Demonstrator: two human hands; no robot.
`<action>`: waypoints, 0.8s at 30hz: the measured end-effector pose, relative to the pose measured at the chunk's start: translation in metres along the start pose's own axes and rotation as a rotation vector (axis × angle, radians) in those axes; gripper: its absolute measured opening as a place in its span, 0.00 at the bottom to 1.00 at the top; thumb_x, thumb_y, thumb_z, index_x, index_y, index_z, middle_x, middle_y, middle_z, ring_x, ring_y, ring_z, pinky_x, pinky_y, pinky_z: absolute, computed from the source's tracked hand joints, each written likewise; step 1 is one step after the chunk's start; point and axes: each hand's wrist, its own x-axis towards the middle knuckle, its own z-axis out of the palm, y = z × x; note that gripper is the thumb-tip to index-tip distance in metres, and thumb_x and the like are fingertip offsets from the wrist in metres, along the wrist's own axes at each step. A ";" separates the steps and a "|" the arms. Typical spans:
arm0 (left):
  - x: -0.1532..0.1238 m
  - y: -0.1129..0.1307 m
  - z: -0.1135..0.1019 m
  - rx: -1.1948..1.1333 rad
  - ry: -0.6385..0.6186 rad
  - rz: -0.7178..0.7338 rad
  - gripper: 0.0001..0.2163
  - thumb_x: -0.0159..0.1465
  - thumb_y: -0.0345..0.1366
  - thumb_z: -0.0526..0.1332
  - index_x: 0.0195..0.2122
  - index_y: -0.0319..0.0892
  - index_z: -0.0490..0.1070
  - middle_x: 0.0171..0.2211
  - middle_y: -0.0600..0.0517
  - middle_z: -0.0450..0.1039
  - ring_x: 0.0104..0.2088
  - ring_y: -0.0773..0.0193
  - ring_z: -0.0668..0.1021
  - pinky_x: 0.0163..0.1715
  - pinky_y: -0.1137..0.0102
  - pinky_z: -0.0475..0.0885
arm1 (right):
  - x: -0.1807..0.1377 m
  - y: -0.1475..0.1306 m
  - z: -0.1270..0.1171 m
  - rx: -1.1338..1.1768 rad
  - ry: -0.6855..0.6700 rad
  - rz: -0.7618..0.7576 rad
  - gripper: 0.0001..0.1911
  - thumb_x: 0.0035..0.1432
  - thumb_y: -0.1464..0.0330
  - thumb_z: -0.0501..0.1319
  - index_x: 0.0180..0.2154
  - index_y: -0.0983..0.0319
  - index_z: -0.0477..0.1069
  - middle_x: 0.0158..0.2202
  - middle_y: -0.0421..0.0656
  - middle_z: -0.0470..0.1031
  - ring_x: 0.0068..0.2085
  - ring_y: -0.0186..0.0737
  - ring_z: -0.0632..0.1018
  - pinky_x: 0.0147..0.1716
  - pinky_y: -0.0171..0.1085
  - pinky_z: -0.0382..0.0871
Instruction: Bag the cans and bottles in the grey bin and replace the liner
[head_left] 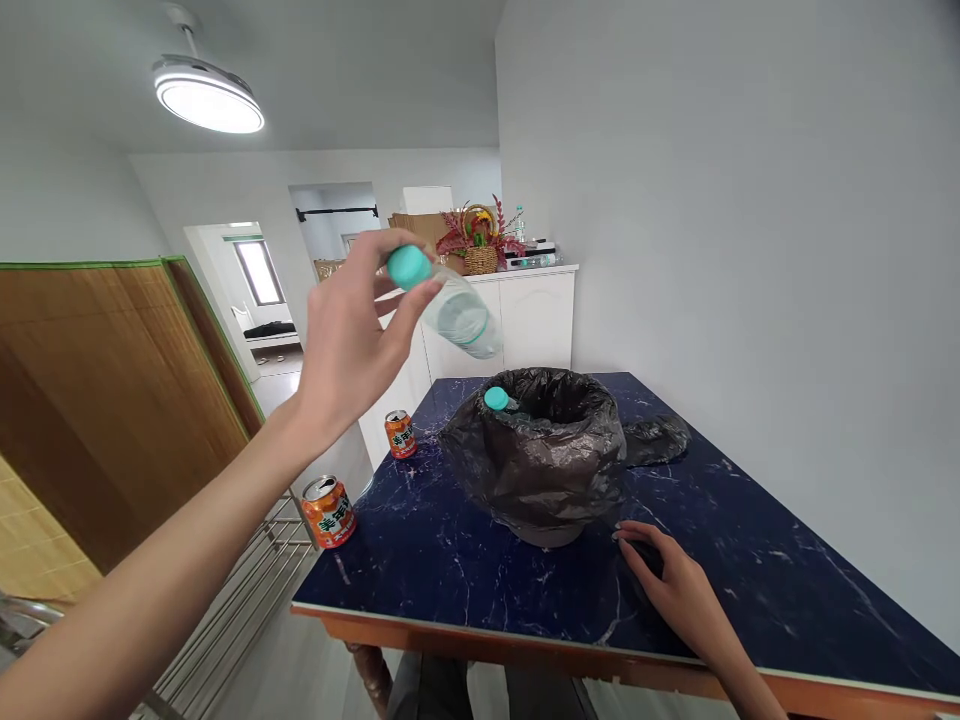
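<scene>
My left hand (352,320) is raised above the table, its fingers closed round the neck of a clear plastic bottle (463,315) with a teal cap. The bottle tilts, base down and to the right, over a bin (550,534) lined with a black plastic bag (551,460). Another teal-capped bottle (496,399) pokes out at the bag's left rim. My right hand (671,585) rests low on the table just right of the bin. Its fingers are loosely bent, thumb and forefinger a little apart, tips close to the bag's lower edge; nothing shows in them.
Two orange drink cans, a nearer one (328,512) and a farther one (400,435), stand along the left edge of the dark blue marbled table (450,590). Part of a black bag (656,440) lies behind the bin. A white cabinet (536,315) bears a flower basket (481,260) and bottles.
</scene>
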 end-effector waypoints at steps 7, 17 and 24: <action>-0.009 -0.004 0.062 -0.277 -0.248 -0.069 0.12 0.73 0.43 0.64 0.53 0.45 0.71 0.51 0.46 0.81 0.49 0.54 0.84 0.48 0.60 0.83 | 0.001 0.005 0.003 0.006 0.009 -0.019 0.21 0.67 0.49 0.58 0.51 0.53 0.77 0.50 0.46 0.84 0.52 0.54 0.84 0.49 0.48 0.79; -0.028 -0.021 0.086 0.027 -0.689 0.043 0.21 0.80 0.48 0.48 0.62 0.44 0.73 0.62 0.45 0.78 0.61 0.51 0.78 0.62 0.56 0.71 | -0.001 0.004 0.000 0.033 -0.076 0.055 0.26 0.68 0.46 0.56 0.56 0.54 0.76 0.55 0.50 0.81 0.46 0.53 0.85 0.34 0.43 0.80; -0.073 -0.089 -0.008 0.345 -0.490 -0.159 0.26 0.77 0.56 0.47 0.59 0.43 0.72 0.60 0.44 0.77 0.62 0.48 0.75 0.66 0.52 0.67 | -0.002 0.003 -0.001 0.035 -0.068 0.051 0.26 0.67 0.45 0.57 0.55 0.53 0.77 0.54 0.49 0.82 0.50 0.55 0.84 0.36 0.43 0.80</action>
